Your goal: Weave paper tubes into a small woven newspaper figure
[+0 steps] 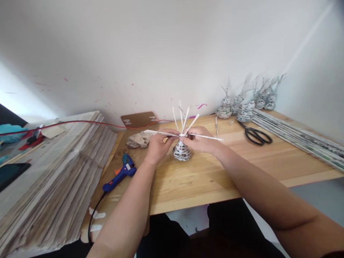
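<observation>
A small gourd-shaped basket woven of newspaper tubes (pixel 182 150) stands on the table in front of me, several white paper tubes (pixel 185 118) sticking up from its narrow neck. My left hand (pixel 160 145) pinches a paper tube (pixel 163 133) that runs out to the left at the neck. On the other side, my right hand (pixel 200 139) is closed at the neck, where a printed paper tube (pixel 208 137) points right past its fingers. Both hands touch the top of the weave and partly hide it.
A blue glue gun (pixel 119 175) lies on a brown board at left, near a crumpled cloth (pixel 137 139) and a tall newspaper stack (pixel 67 179). Black scissors (pixel 255 135), long paper tubes (pixel 298 138) and several woven gourds (pixel 224 109) are at right. A red wire (pixel 80 121) crosses the left.
</observation>
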The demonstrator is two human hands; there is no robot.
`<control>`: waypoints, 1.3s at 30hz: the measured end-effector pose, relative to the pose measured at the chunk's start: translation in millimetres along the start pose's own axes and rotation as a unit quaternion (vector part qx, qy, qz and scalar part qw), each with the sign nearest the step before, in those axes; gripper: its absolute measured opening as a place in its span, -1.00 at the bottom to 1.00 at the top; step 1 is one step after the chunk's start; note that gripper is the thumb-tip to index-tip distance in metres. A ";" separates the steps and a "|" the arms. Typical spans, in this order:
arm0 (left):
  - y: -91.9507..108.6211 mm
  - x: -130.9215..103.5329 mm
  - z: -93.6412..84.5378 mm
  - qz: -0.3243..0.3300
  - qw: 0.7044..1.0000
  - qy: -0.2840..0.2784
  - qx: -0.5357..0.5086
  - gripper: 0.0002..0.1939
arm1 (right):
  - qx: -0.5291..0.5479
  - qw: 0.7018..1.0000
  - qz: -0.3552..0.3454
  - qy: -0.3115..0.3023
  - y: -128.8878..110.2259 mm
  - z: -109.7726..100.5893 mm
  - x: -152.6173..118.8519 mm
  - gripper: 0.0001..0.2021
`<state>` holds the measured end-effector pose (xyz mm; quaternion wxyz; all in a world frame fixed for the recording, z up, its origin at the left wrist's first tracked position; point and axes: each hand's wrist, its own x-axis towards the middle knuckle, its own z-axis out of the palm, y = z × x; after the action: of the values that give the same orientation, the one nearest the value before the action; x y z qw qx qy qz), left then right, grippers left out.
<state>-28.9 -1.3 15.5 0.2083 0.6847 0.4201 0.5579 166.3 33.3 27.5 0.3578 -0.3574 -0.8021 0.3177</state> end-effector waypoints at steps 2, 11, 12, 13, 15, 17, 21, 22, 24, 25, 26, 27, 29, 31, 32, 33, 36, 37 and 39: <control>-0.8 0.0 0.3 -0.007 1.000 0.002 -0.011 -0.93 | -0.001 1.000 0.007 0.001 -1.4 1.0 -0.4 -0.82; 6.4 2.2 -3.6 0.039 0.998 -0.044 0.021 -0.90 | 0.018 1.000 0.011 0.001 -4.0 2.1 -1.7 -0.84; 7.0 1.7 -3.7 0.044 0.998 -0.045 0.025 -0.90 | 0.021 1.000 0.009 -0.001 -3.3 2.2 -1.7 -0.83; 7.3 1.2 -3.8 0.046 0.998 -0.044 0.028 -0.90 | 0.024 1.000 0.009 -0.001 -2.4 2.3 -1.7 -0.83; 7.6 0.1 -3.5 0.043 0.998 -0.034 0.027 -0.91 | 0.027 1.000 0.013 0.000 -1.1 2.3 -1.5 -0.82; 7.6 -0.9 -2.7 0.032 0.999 -0.020 0.018 -0.93 | 0.023 1.000 0.017 0.003 -0.8 2.0 -1.1 -0.82; 5.1 -3.6 1.7 -0.001 1.000 0.006 -0.024 -0.96 | 0.012 0.999 0.027 0.018 -4.3 1.8 0.4 -0.85; 3.7 -4.5 3.1 -0.007 0.999 0.011 -0.041 -0.96 | 0.010 0.999 0.034 0.021 -5.5 1.9 0.7 -0.86; 0.4 -6.3 5.4 -0.013 0.997 0.017 -0.070 -0.93 | 0.004 0.999 0.047 0.022 -7.1 2.2 1.1 -0.86; -1.2 -7.1 6.1 -0.014 0.997 0.018 -0.076 -0.92 | 0.001 0.998 0.051 0.022 -7.3 2.4 1.1 -0.86; -2.5 -7.7 6.6 -0.015 0.997 0.018 -0.075 -0.91 | -0.001 0.998 0.054 0.022 -7.3 2.6 1.0 -0.86; -3.4 -8.0 6.7 -0.016 0.997 0.019 -0.068 -0.91 | -0.003 0.998 0.057 0.022 -7.1 2.8 0.9 -0.86; -3.8 -8.1 6.4 -0.017 0.999 0.020 -0.046 -0.91 | -0.008 0.998 0.059 0.021 -6.6 3.0 0.4 -0.86; -2.6 -7.3 6.3 -0.023 0.999 0.023 -0.022 -0.89 | -0.016 0.998 0.056 0.020 -7.0 3.1 0.0 -0.86; -1.6 -6.5 6.4 -0.030 0.999 0.029 -0.016 -0.87 | -0.019 0.998 0.053 0.020 -7.6 3.1 -0.2 -0.87; -0.7 -5.6 6.9 -0.040 0.998 0.036 -0.017 -0.85 | -0.023 0.998 0.050 0.019 -8.4 3.1 -0.4 -0.87; 1.9 -2.7 9.1 -0.082 0.994 0.045 -0.057 -0.79 | -0.040 0.998 0.036 0.016 -10.8 3.3 -1.2 -0.86; 2.7 -1.8 9.9 -0.098 0.992 0.039 -0.074 -0.76 | -0.041 0.999 0.027 0.013 -11.3 3.5 -1.6 -0.86; 4.8 -0.6 10.9 -0.125 0.988 0.016 -0.087 -0.70 | -0.038 0.999 0.005 0.006 -11.5 3.8 -2.7 -0.85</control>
<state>-17.1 -2.5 15.6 0.3285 0.5971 0.4552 0.5730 160.6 23.9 33.3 0.3475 -0.3764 -0.8096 0.2864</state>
